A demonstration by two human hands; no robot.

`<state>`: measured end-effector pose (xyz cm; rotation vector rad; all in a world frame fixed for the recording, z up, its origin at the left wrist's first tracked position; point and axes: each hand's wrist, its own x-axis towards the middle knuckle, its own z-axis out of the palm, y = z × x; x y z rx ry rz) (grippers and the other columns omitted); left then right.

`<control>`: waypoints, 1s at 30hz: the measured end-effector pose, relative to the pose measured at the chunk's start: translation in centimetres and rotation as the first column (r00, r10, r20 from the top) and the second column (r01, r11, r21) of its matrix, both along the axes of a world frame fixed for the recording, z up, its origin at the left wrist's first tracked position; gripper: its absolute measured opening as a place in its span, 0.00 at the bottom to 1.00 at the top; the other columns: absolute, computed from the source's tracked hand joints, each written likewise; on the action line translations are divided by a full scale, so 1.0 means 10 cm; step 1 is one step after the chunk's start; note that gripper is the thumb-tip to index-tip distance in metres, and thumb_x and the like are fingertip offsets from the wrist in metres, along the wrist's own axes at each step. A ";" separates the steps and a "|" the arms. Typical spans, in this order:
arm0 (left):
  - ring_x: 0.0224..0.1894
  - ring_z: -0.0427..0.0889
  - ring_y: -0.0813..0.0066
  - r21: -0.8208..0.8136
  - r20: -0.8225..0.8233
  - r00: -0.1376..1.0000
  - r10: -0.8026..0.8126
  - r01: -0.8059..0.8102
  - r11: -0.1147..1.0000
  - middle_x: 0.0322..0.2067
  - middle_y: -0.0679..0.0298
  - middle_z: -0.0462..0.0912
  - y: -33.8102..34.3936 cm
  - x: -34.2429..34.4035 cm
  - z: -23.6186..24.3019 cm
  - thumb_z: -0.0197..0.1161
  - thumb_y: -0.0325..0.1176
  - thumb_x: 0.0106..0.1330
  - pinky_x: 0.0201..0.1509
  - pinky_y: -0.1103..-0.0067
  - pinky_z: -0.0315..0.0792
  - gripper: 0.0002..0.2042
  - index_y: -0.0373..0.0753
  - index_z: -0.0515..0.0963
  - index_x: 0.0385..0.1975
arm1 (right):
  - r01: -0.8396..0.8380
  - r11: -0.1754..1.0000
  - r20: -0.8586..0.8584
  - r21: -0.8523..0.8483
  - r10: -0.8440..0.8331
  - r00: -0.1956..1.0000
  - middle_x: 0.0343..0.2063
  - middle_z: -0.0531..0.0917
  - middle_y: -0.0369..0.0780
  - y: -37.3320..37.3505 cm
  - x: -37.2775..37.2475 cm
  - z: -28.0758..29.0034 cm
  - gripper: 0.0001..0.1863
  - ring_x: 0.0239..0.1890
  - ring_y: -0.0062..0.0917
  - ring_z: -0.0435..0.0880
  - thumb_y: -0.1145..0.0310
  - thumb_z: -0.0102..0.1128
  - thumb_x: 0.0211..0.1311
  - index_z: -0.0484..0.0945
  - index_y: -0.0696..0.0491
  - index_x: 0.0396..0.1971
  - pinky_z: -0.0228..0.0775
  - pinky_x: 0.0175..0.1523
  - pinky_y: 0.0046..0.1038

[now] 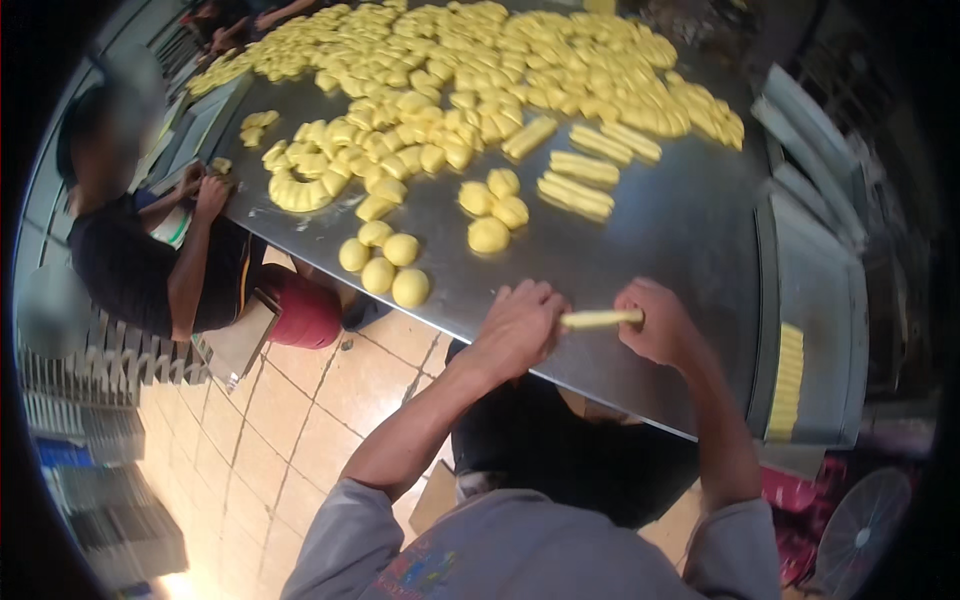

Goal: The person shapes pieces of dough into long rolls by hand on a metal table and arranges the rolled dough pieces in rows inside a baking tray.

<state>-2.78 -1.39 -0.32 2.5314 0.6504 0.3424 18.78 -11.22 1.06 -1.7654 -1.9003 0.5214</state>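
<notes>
A thin pale-yellow dough strip [597, 319] stretches between my two hands at the table's near edge. My left hand [522, 322] is closed at its left end, knuckles up, with the fingertips hidden. Curled round the other end is my right hand [655, 320], and a bit of dough shows by its thumb. Beyond them on the metal table [650, 240] sits a cluster of round dough balls [489, 235]. Another cluster of dough balls [410, 288] lies to the left, near the edge. Several ridged dough sticks [576, 196] rest farther back.
A large spread of dough pieces [450, 60] covers the table's far part. At the right, a metal tray [825, 350] holds a row of dough sticks [788, 380]. A co-worker [150, 240] sits at the left edge, hands on the table. Stacked trays [110, 510] stand at lower left.
</notes>
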 end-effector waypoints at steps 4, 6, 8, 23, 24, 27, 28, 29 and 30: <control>0.39 0.71 0.59 0.035 0.052 0.999 -0.012 0.010 0.999 0.33 0.59 0.72 0.22 0.02 0.17 0.62 0.33 0.57 0.41 0.69 0.65 0.09 0.40 0.75 0.36 | 0.087 0.996 -0.172 0.026 -0.081 0.982 0.26 0.75 0.40 0.21 -0.02 0.18 0.10 0.31 0.32 0.74 0.76 0.62 0.42 0.74 0.55 0.28 0.67 0.37 0.30; 0.40 0.72 0.58 0.010 0.066 0.998 0.020 -0.021 1.000 0.34 0.57 0.73 0.40 0.12 0.18 0.62 0.33 0.57 0.44 0.68 0.67 0.10 0.38 0.75 0.37 | 0.096 0.987 -0.064 0.130 -0.088 0.994 0.27 0.75 0.40 0.35 0.11 0.11 0.10 0.31 0.30 0.75 0.76 0.62 0.44 0.75 0.55 0.31 0.67 0.36 0.28; 0.42 0.73 0.57 -0.002 -0.053 0.996 0.069 -0.069 0.998 0.36 0.56 0.74 0.56 0.12 0.02 0.62 0.34 0.57 0.46 0.68 0.68 0.13 0.37 0.75 0.40 | 0.045 0.999 -0.060 -0.011 -0.045 0.997 0.28 0.76 0.39 0.35 0.12 0.13 0.11 0.32 0.28 0.75 0.75 0.61 0.47 0.75 0.55 0.34 0.68 0.33 0.27; 0.38 0.80 0.61 -0.338 -0.005 0.840 0.543 -0.513 0.789 0.36 0.49 0.80 1.50 -0.06 0.01 0.63 0.42 0.59 0.44 0.71 0.71 0.21 0.30 0.74 0.44 | 0.504 0.849 -0.403 0.161 -0.410 0.818 0.20 0.74 0.31 -0.02 0.12 -0.38 0.01 0.21 0.10 0.70 0.77 0.58 0.55 0.75 0.57 0.27 0.61 0.26 0.16; 0.37 0.79 0.62 -0.299 0.046 0.844 0.534 -0.499 0.814 0.35 0.50 0.80 1.44 -0.05 -0.03 0.65 0.41 0.58 0.44 0.72 0.71 0.20 0.30 0.75 0.41 | 0.508 0.845 -0.402 0.163 -0.414 0.817 0.20 0.74 0.31 -0.03 0.10 -0.36 0.01 0.21 0.10 0.70 0.77 0.58 0.55 0.75 0.57 0.27 0.61 0.26 0.16; 0.35 0.79 0.62 -0.214 0.174 0.838 0.517 -0.481 0.850 0.34 0.51 0.79 1.26 -0.12 -0.01 0.66 0.40 0.56 0.42 0.70 0.72 0.19 0.32 0.73 0.40 | 0.530 0.841 -0.435 0.110 -0.439 0.786 0.19 0.73 0.30 -0.04 0.08 -0.33 0.01 0.21 0.10 0.69 0.77 0.58 0.54 0.76 0.57 0.27 0.61 0.26 0.16; 0.35 0.79 0.59 -0.342 0.186 0.826 0.533 -0.454 0.823 0.34 0.51 0.79 1.22 -0.16 0.05 0.66 0.41 0.56 0.43 0.69 0.72 0.20 0.33 0.72 0.41 | 0.519 0.843 -0.426 0.142 -0.421 0.800 0.20 0.73 0.31 -0.05 0.10 -0.34 0.01 0.20 0.10 0.69 0.77 0.58 0.54 0.76 0.57 0.27 0.61 0.26 0.16; 0.35 0.79 0.59 -0.342 0.183 0.828 0.531 -0.452 0.824 0.34 0.51 0.79 1.23 -0.22 0.03 0.66 0.41 0.56 0.43 0.69 0.72 0.20 0.33 0.72 0.41 | 0.507 0.845 -0.418 0.173 -0.403 0.814 0.20 0.74 0.31 -0.06 0.11 -0.35 0.01 0.20 0.11 0.69 0.77 0.58 0.54 0.76 0.57 0.26 0.61 0.27 0.16; 0.36 0.79 0.64 -0.423 0.304 0.647 0.699 -0.566 0.708 0.34 0.54 0.80 1.25 -0.32 0.05 0.65 0.40 0.58 0.42 0.71 0.73 0.19 0.33 0.72 0.42 | 0.506 0.845 -0.422 0.174 -0.401 0.813 0.20 0.74 0.31 -0.06 0.10 -0.35 0.01 0.20 0.11 0.69 0.77 0.58 0.54 0.76 0.57 0.26 0.61 0.27 0.16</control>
